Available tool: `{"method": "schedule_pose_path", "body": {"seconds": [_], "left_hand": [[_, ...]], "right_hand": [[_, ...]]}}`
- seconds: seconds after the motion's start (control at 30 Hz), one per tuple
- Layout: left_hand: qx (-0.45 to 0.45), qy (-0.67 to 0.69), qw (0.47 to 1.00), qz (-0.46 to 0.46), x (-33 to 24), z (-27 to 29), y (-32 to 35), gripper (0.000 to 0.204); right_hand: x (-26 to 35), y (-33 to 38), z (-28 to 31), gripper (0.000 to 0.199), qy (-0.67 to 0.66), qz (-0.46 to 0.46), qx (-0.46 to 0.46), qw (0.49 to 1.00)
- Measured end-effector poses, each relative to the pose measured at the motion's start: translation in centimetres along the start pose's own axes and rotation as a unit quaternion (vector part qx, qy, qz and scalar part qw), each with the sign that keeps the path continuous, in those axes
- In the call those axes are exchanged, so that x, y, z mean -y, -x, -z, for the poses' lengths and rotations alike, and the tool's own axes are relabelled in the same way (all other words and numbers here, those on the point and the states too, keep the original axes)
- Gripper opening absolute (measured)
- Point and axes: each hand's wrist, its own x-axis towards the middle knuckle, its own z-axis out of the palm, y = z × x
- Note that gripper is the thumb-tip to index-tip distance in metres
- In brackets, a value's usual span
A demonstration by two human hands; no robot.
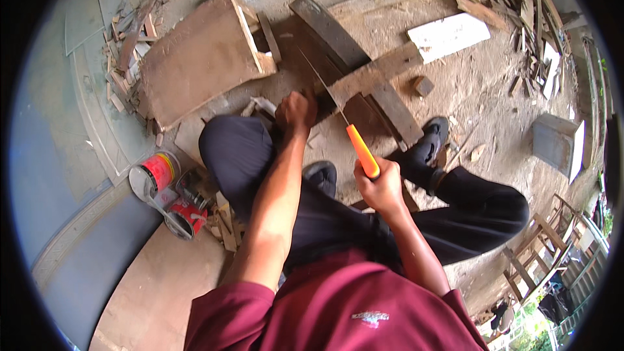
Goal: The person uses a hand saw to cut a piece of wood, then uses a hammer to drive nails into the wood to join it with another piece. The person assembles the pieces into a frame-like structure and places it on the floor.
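Orange-handled, the saw [361, 148] is sitting in the right hand [380, 186], which is gripping its handle and pointing it toward eleven o'clock across one end of a plank [377, 77]. That plank is lying at the right hand's twelve o'clock, with dark timber [330, 29] seemingly propping it up for clearance. At ten o'clock, the left hand [297, 112] is resting curled beside the plank's left end, perhaps steadying it; its exact hold cannot be told.

The left forearm [278, 205] stretches forward, left hand [297, 111] knuckles-up, its grip unclear — the right forearm [419, 250] slants inward, right hand [383, 187] wrapped in a grip.
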Motion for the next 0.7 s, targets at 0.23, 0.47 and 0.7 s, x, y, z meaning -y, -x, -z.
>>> {"method": "schedule_pose_path", "body": {"seconds": [0.23,0.47,0.7], "left_hand": [[-0.005,0.009,1.0,0.018,0.4,0.4,-0.1,0.059],[0.037,-0.023,0.999,0.008,0.5,-0.4,1.4,0.059],[0.033,0.001,0.999,-0.001,0.9,-1.1,1.2,0.057]], "right_hand": [[0.9,1.8,2.0,0.016,0.03,-0.01,0.026,0.999],[1.3,4.3,3.2,0.012,0.03,-0.066,0.055,0.996],[1.0,3.8,3.6,0.018,0.016,-0.022,0.082,0.996]]}}
